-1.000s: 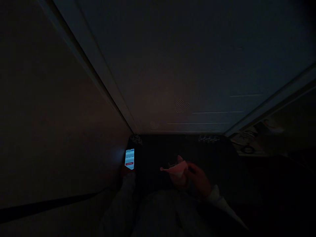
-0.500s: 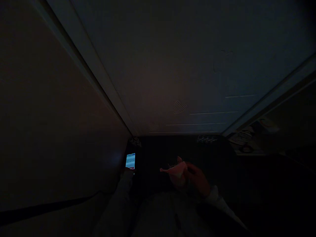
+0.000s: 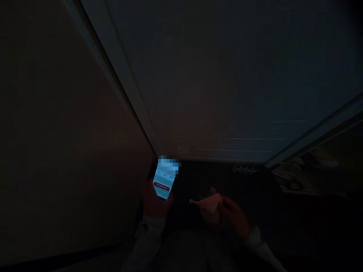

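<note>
The left hand (image 3: 155,207) curls round the phone (image 3: 163,181) at its lower end, seemingly so the lit face shows uncovered. Right of it, the right hand (image 3: 235,218) pinches a pink cloth (image 3: 210,203) by one side, perhaps leaving the rest free; darkness hides the fingertips.

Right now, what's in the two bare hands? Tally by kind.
Flat rectangular phone with lit pale-blue screen, in the left hand: 1
Pinkish soft-looking item, material unclear, in the right hand: 1
Total: 2
</note>
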The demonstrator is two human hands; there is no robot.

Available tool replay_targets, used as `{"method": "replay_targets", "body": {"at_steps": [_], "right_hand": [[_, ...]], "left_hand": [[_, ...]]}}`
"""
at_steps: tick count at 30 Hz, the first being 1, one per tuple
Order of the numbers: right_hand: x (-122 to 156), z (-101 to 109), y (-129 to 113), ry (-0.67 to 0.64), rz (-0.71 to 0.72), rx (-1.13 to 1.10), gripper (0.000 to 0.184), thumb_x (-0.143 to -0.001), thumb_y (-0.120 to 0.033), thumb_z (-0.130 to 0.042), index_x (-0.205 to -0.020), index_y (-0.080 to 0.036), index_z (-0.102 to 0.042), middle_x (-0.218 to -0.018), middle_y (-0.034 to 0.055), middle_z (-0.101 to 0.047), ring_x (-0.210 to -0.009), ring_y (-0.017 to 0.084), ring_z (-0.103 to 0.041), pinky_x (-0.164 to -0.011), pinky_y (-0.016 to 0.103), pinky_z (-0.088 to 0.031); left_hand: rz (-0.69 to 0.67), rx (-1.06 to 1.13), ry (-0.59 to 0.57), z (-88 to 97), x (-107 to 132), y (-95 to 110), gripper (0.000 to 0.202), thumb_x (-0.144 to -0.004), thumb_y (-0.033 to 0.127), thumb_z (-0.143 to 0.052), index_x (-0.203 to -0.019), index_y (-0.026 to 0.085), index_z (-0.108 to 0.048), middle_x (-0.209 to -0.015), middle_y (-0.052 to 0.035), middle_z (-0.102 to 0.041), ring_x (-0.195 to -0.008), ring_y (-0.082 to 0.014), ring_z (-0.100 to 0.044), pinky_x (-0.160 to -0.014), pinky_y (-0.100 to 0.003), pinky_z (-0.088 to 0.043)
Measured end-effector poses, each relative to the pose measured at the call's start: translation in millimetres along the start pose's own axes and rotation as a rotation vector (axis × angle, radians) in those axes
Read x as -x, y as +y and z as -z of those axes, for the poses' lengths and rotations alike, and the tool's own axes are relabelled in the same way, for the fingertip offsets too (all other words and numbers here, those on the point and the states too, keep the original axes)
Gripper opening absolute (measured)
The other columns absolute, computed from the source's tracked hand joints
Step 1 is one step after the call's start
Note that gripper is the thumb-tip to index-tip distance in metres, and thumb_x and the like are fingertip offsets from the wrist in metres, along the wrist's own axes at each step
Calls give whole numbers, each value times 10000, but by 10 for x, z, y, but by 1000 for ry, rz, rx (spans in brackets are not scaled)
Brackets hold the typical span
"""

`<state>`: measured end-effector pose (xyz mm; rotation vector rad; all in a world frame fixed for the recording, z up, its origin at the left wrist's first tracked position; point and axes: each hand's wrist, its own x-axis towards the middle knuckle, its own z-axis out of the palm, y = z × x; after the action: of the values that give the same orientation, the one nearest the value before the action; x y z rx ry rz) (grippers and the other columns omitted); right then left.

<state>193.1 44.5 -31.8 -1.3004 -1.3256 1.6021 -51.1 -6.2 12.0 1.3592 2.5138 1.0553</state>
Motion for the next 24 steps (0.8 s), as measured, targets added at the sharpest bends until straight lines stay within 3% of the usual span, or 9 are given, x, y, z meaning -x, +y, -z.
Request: {"method": "replay_targets", "body": {"at_steps": [2, 5, 10, 24], "right_hand": [[1, -2, -8, -10, -10, 14, 451, -655, -560, -646, -863, -162, -690, -913, 112, -690, -849, 292, -619, -731, 373, -492], [6, -11, -16, -1, -6, 15, 450, -651, -563, -645, -846, -162, -699, -916, 116, -692, -852, 296, -622, -728, 373, -499], [25, -18, -5, -9, -29, -10, 457, -661, -541, -648, -889, -149, -696, -953, 122, -686, -892, 299, -620, -753, 366, -504], [32, -6, -18, -15, 34, 25, 425, -662, -513, -644, -864, -143, -696, -914, 125, -692, -862, 295, -626, -741, 356, -500]], "left_hand": [[-169, -67, 145, 108, 38, 121, 694, -637, 344, -676, -1213, 121, -359, -1157, -186, -427, -1116, -371, -394, -929, -499, -335], [-308, -129, 234, 273, 78, 300, 715, -664, 372, -653, -1242, 124, -314, -1121, -178, -428, -1046, -346, -442, -873, -474, -381], [-346, -149, 372, 415, 88, 452, 641, -663, 375, -626, -1198, 114, -386, -1049, -152, -469, -988, -337, -470, -808, -484, -424], [-380, -217, 402, 443, 99, 424, 630, -687, 388, -603, -1196, 76, -403, -1018, -165, -485, -961, -326, -477, -783, -471, -444]]}}
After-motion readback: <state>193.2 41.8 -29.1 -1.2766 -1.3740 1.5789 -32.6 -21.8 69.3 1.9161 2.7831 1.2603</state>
